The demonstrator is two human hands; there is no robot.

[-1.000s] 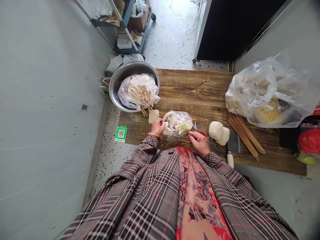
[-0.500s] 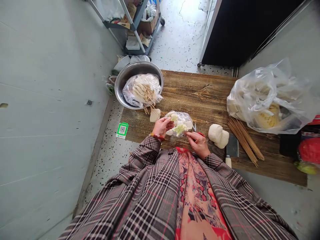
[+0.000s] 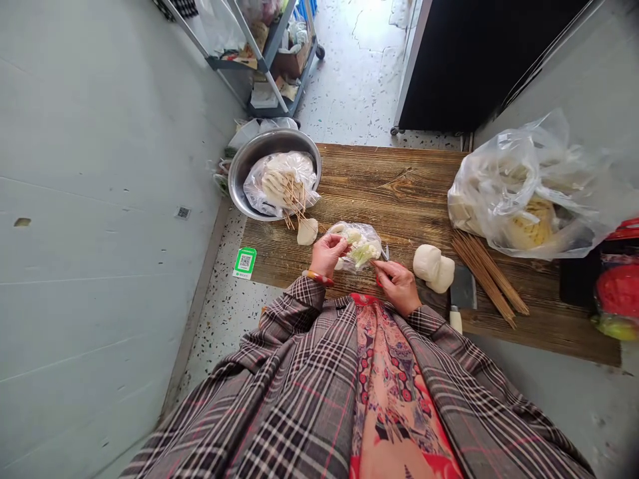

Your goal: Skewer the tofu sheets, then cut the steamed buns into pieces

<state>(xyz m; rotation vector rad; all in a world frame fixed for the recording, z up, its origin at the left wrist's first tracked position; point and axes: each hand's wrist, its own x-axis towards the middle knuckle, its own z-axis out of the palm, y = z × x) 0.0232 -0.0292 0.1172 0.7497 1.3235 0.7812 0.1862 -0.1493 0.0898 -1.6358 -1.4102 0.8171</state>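
Note:
My left hand (image 3: 329, 253) pinches a small pale cauliflower floret (image 3: 352, 237) between thumb and fingertips. My right hand (image 3: 398, 286) is closed round a thin wooden skewer, most of it hidden by the fingers. At the skewer's tip, between the two hands, is a greenish-white cauliflower floret (image 3: 363, 253). Under both florets lies a clear plastic bag (image 3: 367, 233) with more pale pieces in it. Scissors (image 3: 385, 253) lie partly behind my right hand, their red handle just showing.
A steel basin (image 3: 234, 174) at the left holds bagged white food on skewers. Right of my hands are two white round blocks (image 3: 427, 262), a cleaver (image 3: 463, 289), loose skewers (image 3: 486, 276) and a large plastic bag (image 3: 529, 193). A green code card (image 3: 245, 262) sits at the table's left edge.
My left hand has shifted slightly right with its floret, closer to the floret on the skewer. My right hand stays almost in place. The view has tilted a little.

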